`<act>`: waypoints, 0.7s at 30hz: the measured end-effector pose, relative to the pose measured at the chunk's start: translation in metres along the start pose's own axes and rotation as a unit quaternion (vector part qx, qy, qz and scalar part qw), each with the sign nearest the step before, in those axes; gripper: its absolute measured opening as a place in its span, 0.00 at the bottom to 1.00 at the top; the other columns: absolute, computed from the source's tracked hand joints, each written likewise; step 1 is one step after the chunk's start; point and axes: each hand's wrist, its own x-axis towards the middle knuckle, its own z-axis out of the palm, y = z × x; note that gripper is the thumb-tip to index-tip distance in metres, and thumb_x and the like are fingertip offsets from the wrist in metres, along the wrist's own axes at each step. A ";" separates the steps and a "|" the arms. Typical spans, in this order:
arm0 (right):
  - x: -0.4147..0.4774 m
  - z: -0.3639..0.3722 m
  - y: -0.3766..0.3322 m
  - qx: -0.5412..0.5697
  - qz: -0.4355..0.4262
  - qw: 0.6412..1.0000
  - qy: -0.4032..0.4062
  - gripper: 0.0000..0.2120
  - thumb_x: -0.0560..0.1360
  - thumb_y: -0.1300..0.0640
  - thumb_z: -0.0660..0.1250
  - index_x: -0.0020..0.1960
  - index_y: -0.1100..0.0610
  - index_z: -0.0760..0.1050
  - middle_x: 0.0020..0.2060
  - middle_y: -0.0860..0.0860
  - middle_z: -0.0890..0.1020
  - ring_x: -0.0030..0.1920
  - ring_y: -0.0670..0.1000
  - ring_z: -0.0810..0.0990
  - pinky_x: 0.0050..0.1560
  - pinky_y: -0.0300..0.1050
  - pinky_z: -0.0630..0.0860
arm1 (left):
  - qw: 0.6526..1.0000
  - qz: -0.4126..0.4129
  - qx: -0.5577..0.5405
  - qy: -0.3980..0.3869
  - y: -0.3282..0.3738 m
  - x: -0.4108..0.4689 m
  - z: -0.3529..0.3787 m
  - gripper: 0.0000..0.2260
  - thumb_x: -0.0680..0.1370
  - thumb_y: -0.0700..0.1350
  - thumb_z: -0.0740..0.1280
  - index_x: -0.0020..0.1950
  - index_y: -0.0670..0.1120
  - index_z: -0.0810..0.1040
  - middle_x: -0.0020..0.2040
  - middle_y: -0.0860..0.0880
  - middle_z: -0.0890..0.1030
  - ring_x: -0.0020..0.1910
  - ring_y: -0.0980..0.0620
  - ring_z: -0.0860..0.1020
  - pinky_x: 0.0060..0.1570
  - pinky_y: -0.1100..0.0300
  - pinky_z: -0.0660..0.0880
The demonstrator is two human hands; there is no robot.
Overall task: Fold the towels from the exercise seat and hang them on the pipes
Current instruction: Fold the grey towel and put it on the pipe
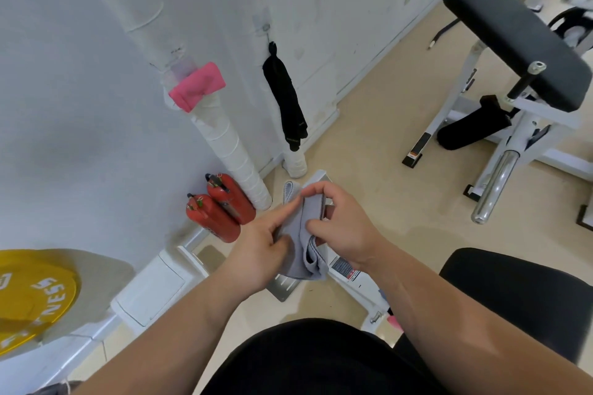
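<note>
Just below the middle of the view, the grey towel (300,236) is a narrow folded bundle held between both hands, in the air above the beige floor (369,154). The left hand (260,255) grips its lower part from the nine o'clock side. Its fingers curl into the cloth and the index finger lies straight along it, pointing toward one o'clock. The right hand (341,229) comes in from three o'clock: thumb and forefinger pinch the upper edge of the bundle, and another finger curls against its middle.

At eleven o'clock from the hands, a wrapped pipe (236,154) slants up the white wall (64,90). A pink towel (197,86) is draped over the pipe higher up. At twelve o'clock a black cloth (285,99) hangs from a wall hook (whether it is a towel I cannot tell), and its lower end is just above a short wrapped stub at the floor. Two red fire extinguishers (221,213) stand against the wall at ten o'clock, just beside the foot of the pipe.

A yellow weight plate (32,298) lies at eight o'clock by the left edge. At two o'clock, well apart, a padded bench (513,35) sits on a white frame. A black seat (519,298) is at four o'clock, beyond the right forearm.
</note>
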 end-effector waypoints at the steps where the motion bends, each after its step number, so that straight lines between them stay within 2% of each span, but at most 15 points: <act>1: -0.001 0.001 -0.002 -0.002 -0.004 1.000 0.004 0.25 0.63 0.63 0.65 0.54 0.40 0.77 0.56 0.57 0.79 0.50 0.54 0.84 0.43 0.47 0.79 | 1.000 0.006 0.001 0.003 0.002 0.000 0.001 0.32 0.78 0.30 0.61 0.76 0.59 0.70 0.69 0.67 0.73 0.67 0.73 0.71 0.67 0.73 0.67; 4: -0.005 0.005 -0.010 -0.010 -0.023 1.000 0.016 0.25 0.64 0.62 0.65 0.56 0.40 0.76 0.56 0.56 0.80 0.53 0.55 0.83 0.49 0.54 0.81 | 0.999 0.019 -0.029 0.023 0.006 0.000 0.002 0.23 0.83 0.37 0.63 0.74 0.58 0.71 0.65 0.72 0.73 0.64 0.77 0.70 0.64 0.76 0.65; 7: -0.009 0.010 -0.014 0.003 -0.037 0.999 0.017 0.25 0.66 0.63 0.66 0.58 0.41 0.75 0.57 0.58 0.79 0.55 0.57 0.82 0.58 0.62 0.80 | 0.998 0.028 -0.037 0.033 0.009 0.000 0.001 0.19 0.83 0.48 0.66 0.73 0.61 0.72 0.59 0.75 0.77 0.62 0.75 0.74 0.60 0.76 0.68; 10: -0.009 0.012 -0.018 0.076 -0.035 0.996 -0.012 0.26 0.72 0.69 0.63 0.63 0.44 0.73 0.57 0.58 0.79 0.54 0.55 0.83 0.57 0.53 0.81 | 0.998 0.029 -0.030 0.043 0.017 -0.002 -0.005 0.22 0.77 0.54 0.70 0.68 0.71 0.71 0.57 0.76 0.79 0.61 0.72 0.76 0.59 0.72 0.72; 12: -0.009 0.012 -0.024 0.136 -0.030 0.989 -0.046 0.28 0.78 0.72 0.58 0.69 0.46 0.67 0.58 0.52 0.79 0.51 0.54 0.83 0.53 0.48 0.82 | 0.998 0.039 -0.024 0.054 0.016 -0.001 -0.010 0.27 0.76 0.47 0.75 0.66 0.73 0.71 0.57 0.75 0.80 0.60 0.71 0.77 0.60 0.71 0.74; 14: -0.003 0.012 -0.029 0.144 -0.023 0.987 -0.064 0.30 0.80 0.73 0.56 0.73 0.46 0.64 0.61 0.52 0.78 0.51 0.53 0.84 0.56 0.50 0.82 | 0.997 0.038 -0.017 0.071 0.009 0.003 -0.018 0.32 0.75 0.36 0.72 0.67 0.71 0.73 0.58 0.72 0.81 0.59 0.69 0.78 0.63 0.63 0.76; 16: 0.004 0.011 -0.036 0.053 -0.056 0.996 -0.054 0.30 0.78 0.71 0.60 0.71 0.43 0.65 0.62 0.52 0.77 0.55 0.49 0.82 0.60 0.48 0.78 | 0.996 0.011 -0.050 0.070 0.006 0.008 -0.032 0.35 0.74 0.29 0.66 0.68 0.67 0.76 0.60 0.63 0.84 0.56 0.62 0.80 0.64 0.50 0.77; 18: 0.015 0.009 -0.045 -0.105 -0.132 0.985 -0.020 0.30 0.75 0.63 0.68 0.70 0.39 0.66 0.65 0.46 0.75 0.62 0.42 0.75 0.64 0.41 0.70 | 0.995 0.007 -0.089 0.055 0.008 0.013 -0.052 0.36 0.73 0.26 0.63 0.70 0.60 0.77 0.61 0.58 0.84 0.60 0.57 0.81 0.64 0.44 0.77; 19: 0.021 0.009 -0.052 -0.161 -0.171 0.972 -0.022 0.31 0.74 0.57 0.72 0.72 0.39 0.66 0.67 0.42 0.73 0.67 0.41 0.71 0.66 0.38 0.66 | 0.994 0.011 -0.106 0.035 0.010 0.017 -0.064 0.35 0.74 0.25 0.63 0.73 0.57 0.75 0.60 0.57 0.85 0.59 0.54 0.82 0.62 0.44 0.79; 21: 0.031 0.009 -0.071 -0.199 -0.196 0.957 -0.077 0.35 0.75 0.51 0.74 0.76 0.40 0.63 0.71 0.40 0.71 0.71 0.41 0.69 0.70 0.35 0.65 | 0.989 0.010 -0.145 -0.025 0.018 0.022 -0.092 0.35 0.75 0.23 0.63 0.75 0.54 0.71 0.50 0.56 0.87 0.49 0.53 0.85 0.47 0.55 0.82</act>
